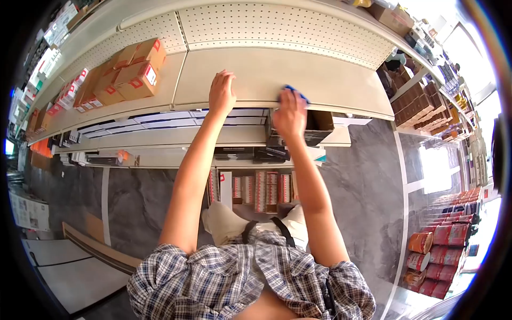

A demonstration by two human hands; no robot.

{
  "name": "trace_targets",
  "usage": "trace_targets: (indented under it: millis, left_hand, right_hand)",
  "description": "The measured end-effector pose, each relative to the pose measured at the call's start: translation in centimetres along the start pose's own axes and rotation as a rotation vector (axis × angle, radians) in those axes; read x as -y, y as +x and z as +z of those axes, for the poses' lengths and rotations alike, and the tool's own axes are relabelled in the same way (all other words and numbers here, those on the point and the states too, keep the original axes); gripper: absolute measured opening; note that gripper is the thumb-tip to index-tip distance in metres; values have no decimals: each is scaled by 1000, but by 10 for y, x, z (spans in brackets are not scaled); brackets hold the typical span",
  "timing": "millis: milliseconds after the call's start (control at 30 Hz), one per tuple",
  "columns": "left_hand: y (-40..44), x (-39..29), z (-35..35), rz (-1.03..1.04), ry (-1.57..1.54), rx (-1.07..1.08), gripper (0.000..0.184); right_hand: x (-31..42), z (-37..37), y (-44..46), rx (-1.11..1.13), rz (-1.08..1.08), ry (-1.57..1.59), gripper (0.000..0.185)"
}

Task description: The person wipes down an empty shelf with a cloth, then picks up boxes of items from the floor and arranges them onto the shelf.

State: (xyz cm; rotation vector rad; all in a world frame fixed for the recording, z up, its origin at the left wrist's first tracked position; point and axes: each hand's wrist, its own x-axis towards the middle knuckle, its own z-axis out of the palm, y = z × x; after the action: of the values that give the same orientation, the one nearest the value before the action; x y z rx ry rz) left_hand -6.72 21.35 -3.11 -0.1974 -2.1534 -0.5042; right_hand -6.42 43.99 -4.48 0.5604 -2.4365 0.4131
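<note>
My right hand (289, 114) presses a blue cloth (302, 97) onto the beige metal shelf (341, 85), near its front edge. The hand is slightly smeared by motion, and its fingers cover most of the cloth. Over the front part of the same shelf is my left hand (222, 95), with nothing in it and its fingers loosely extended. Whether it touches the shelf, I cannot tell.
Brown cardboard boxes (136, 74) stand on the shelf section to the left. A perforated back panel (282, 29) rises behind the shelf. Below are lower shelves with a dark open box (318, 128). Red containers (442, 242) are stacked on the floor at right.
</note>
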Motion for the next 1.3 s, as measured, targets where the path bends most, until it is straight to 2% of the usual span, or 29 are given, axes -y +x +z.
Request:
trace_targets:
  millis: [67, 133, 200, 233, 333, 367, 400, 467, 533, 600, 633, 667, 700, 733, 800, 833, 867, 900, 933, 967, 1000, 1067, 1233, 1300]
  left_hand:
    - [-1, 1, 14, -20, 43, -10, 34]
    - [-2, 1, 19, -73, 94, -13, 33]
    - [-9, 2, 20, -131, 104, -39, 33]
    - [-6, 2, 23, -181, 108, -74, 34]
    - [-8, 6, 23, -158, 88, -47, 34]
    - [-8, 3, 22, -154, 105, -100, 34]
    - [-11, 7, 21, -162, 64, -97, 34]
    - [-12, 10, 20, -136, 107, -92, 32]
    - [-10, 8, 19, -153, 126, -81, 31]
    - [-8, 6, 23, -169, 135, -62, 30]
    - [-8, 6, 25, -166, 142, -42, 30]
    - [-8, 7, 25, -165, 151, -21, 30]
    - [-9, 6, 25, -165, 149, -15, 30]
    - [-8, 4, 25, -192, 153, -20, 30]
    - [-6, 1, 27, -215, 156, -28, 31]
    - [-7, 0, 26, -215, 159, -22, 30]
    - [-7, 1, 26, -215, 163, -15, 29]
    - [-6, 1, 24, -211, 167, -15, 29]
    - [-5, 1, 22, -197, 153, -20, 29]
    - [-7, 1, 21, -183, 137, -19, 30]
    - [-7, 4, 20, -176, 139, -11, 30]
    - [-9, 12, 19, -110, 138, -22, 30]
    - [-7, 2, 23, -175, 139, -24, 31]
    - [-8, 0, 26, -199, 140, -10, 31]
  right_hand:
    - [-70, -5, -8, -157, 25, -115, 50]
    - [-90, -14, -7, -146, 85, -141, 50]
    - [-75, -2, -1, -98, 95, -115, 53]
    - [-57, 9, 3, -48, 49, 15, 53]
    - [17, 36, 24, 120, -217, 161, 47]
    - [45, 26, 33, 258, -252, 182, 43]
    - [57, 42, 36, 236, -286, 227, 43]
    - [54, 50, 48, 323, -315, 242, 44]
    - [-1, 85, 60, 364, -407, -51, 46]
    - [-69, 42, 70, 417, 118, 190, 55]
    - [-115, 41, 66, 376, 192, 186, 57]
    - [-175, 65, 58, 362, 109, -137, 57]
    - [-153, -7, 62, 454, 317, -94, 56]
    - [-160, -5, 59, 462, 335, -38, 57]
    - [-164, 39, 56, 440, 117, -287, 59]
    - [-115, 23, 66, 480, 190, -18, 60]
    - [-75, 18, 68, 474, 113, 95, 58]
    - [-37, 15, 74, 522, -69, 16, 55]
    - [-25, 82, 73, 436, -291, -17, 52]
    - [17, 53, 77, 412, -204, 168, 50]
    - [30, 59, 82, 423, -205, 220, 51]
    - [18, 81, 97, 471, -242, 149, 52]
    - [-126, 41, 100, 404, 203, 2, 56]
    - [-128, 10, 100, 499, 355, -53, 58]
